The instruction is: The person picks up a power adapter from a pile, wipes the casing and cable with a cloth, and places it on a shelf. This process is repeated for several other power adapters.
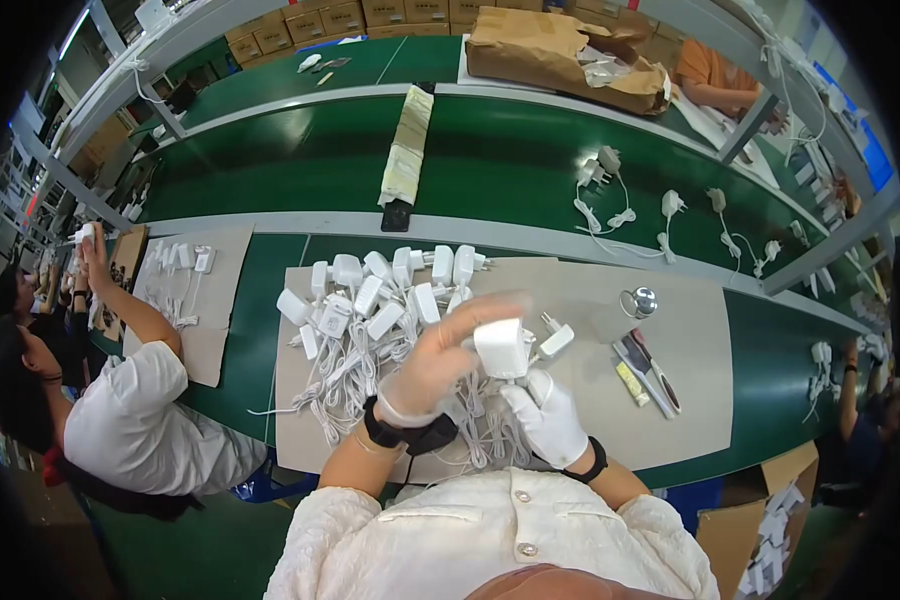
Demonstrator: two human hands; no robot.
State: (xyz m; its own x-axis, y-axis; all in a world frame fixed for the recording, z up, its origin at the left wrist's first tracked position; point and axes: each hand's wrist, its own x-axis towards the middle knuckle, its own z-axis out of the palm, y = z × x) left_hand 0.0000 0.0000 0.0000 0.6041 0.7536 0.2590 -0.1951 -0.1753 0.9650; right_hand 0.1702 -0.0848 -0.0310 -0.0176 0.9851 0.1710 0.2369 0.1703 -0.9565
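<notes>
My right hand [552, 418], in a white glove, grips a white power adapter [502, 348] from below and holds it up over the cardboard-covered bench. My left hand [432, 362] is beside the adapter with its fingers stretched out past the adapter's upper side. Those fingers are partly smeared by motion, and whether they touch the adapter is unclear. To the left and beneath lies a pile of white adapters [368, 296] with bundled white cables [365, 375]. Just right of the held one, another adapter [556, 342] rests with its plug pins facing up.
A clear bottle with a metal top [638, 303] stands right of my hands, near a yellow tube [631, 384] and slim tools [658, 372]. Adapters [672, 204] lie on the green shelf ahead. A co-worker [130, 415] sits left; an open carton [745, 535] stands lower right.
</notes>
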